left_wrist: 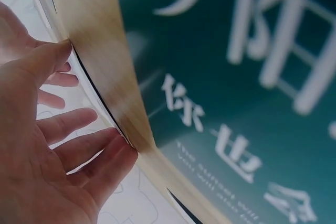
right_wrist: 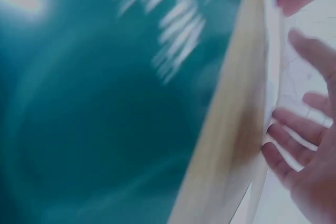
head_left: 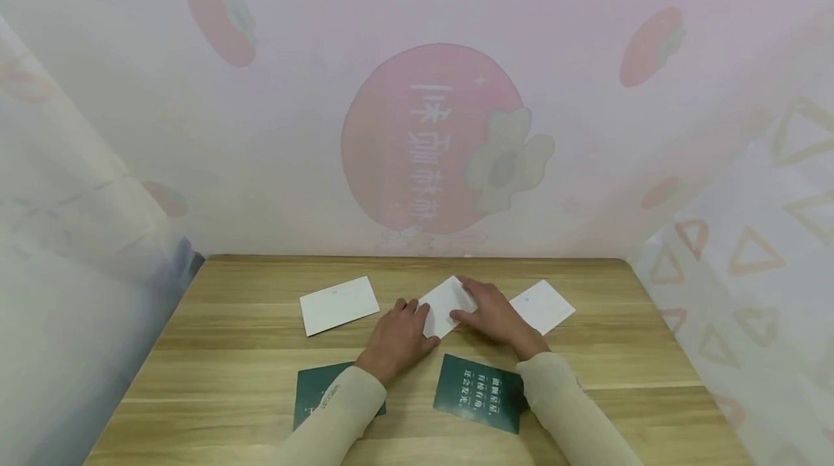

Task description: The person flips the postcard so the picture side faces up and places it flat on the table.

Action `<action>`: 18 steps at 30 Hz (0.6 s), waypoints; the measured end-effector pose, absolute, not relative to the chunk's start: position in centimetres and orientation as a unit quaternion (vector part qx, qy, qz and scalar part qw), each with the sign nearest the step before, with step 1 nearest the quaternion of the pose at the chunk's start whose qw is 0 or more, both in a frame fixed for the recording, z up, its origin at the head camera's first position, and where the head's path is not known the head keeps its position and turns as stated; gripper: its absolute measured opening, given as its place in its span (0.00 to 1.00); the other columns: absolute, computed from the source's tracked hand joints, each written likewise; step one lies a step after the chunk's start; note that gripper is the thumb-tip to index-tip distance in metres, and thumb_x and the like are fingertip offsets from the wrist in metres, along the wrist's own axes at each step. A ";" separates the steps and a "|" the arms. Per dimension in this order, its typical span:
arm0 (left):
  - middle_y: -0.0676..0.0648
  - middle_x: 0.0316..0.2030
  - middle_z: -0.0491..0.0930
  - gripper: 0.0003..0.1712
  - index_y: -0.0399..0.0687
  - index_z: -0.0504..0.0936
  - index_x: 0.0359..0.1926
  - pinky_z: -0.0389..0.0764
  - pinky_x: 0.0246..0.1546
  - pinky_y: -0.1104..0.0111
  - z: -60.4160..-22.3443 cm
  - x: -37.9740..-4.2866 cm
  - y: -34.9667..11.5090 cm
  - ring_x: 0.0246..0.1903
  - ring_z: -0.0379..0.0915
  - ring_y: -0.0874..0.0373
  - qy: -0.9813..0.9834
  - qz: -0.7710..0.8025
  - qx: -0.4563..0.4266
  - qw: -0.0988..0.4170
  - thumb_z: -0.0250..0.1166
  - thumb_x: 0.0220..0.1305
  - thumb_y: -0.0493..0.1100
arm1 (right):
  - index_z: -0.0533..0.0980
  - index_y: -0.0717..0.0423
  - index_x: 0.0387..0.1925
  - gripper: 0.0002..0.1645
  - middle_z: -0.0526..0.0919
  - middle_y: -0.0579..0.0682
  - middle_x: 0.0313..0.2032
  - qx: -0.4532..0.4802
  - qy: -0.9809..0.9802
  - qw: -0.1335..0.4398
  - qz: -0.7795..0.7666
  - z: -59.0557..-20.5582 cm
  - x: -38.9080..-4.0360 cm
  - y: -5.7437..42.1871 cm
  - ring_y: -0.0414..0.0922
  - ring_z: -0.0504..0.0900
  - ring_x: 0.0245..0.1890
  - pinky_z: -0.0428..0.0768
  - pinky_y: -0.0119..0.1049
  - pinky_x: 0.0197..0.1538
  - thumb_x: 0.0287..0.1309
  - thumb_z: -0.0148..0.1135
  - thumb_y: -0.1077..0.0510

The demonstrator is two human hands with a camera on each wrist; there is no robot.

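Observation:
Both hands are at a white card [head_left: 446, 307] lying slantwise near the middle of the table. My left hand [head_left: 394, 337] touches its left side, the thumb by the lower corner and the fingers along the edge. My right hand [head_left: 495, 312] reaches over from the right, fingertips at the far corner and thumb over the card's face. In the left wrist view, the fingers of the left hand [left_wrist: 68, 135] are loosely extended against the edge. Likewise, the right wrist view has the right hand's fingertips [right_wrist: 270, 149] resting along the edge.
Another white card [head_left: 339, 305] lies at the left, and one more [head_left: 546, 305] behind the right wrist. Nearer, two dark green cards with white writing [head_left: 472, 397] lie under the forearms; the left one [head_left: 313, 386] is partly covered by a sleeve. Printed curtains surround the wooden table [head_left: 215, 350].

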State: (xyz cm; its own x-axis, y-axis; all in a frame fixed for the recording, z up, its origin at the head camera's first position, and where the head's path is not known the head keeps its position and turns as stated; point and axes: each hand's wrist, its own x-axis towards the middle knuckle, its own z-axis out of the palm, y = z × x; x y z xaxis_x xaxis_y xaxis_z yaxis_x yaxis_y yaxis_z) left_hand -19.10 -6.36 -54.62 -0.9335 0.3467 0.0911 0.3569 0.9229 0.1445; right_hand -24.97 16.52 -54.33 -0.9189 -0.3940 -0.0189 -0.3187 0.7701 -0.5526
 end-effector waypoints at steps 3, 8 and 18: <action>0.39 0.63 0.84 0.37 0.43 0.82 0.65 0.89 0.58 0.55 -54.7 -19.1 -6.3 0.61 0.80 0.45 -0.979 -0.086 -0.181 0.029 0.73 0.70 0.65 | 0.64 0.57 0.83 0.47 0.72 0.60 0.79 -0.165 0.929 0.070 -0.325 -54.3 -25.2 16.2 0.62 0.69 0.79 0.69 0.62 0.80 0.72 0.72 0.47; 0.40 0.64 0.83 0.38 0.42 0.81 0.66 0.89 0.58 0.56 -54.9 -19.1 -6.1 0.61 0.79 0.45 -0.980 -0.090 -0.178 0.024 0.73 0.70 0.65 | 0.66 0.60 0.81 0.42 0.72 0.61 0.78 -0.151 0.921 0.062 -0.353 -54.4 -25.6 16.0 0.62 0.69 0.79 0.69 0.62 0.80 0.75 0.69 0.50; 0.40 0.67 0.82 0.38 0.43 0.82 0.67 0.88 0.60 0.55 -54.8 -19.0 -6.0 0.64 0.78 0.45 -0.981 -0.082 -0.176 0.015 0.72 0.71 0.66 | 0.69 0.61 0.79 0.37 0.73 0.62 0.77 -0.136 0.917 0.043 -0.372 -54.7 -25.7 15.9 0.62 0.70 0.79 0.70 0.62 0.79 0.77 0.67 0.53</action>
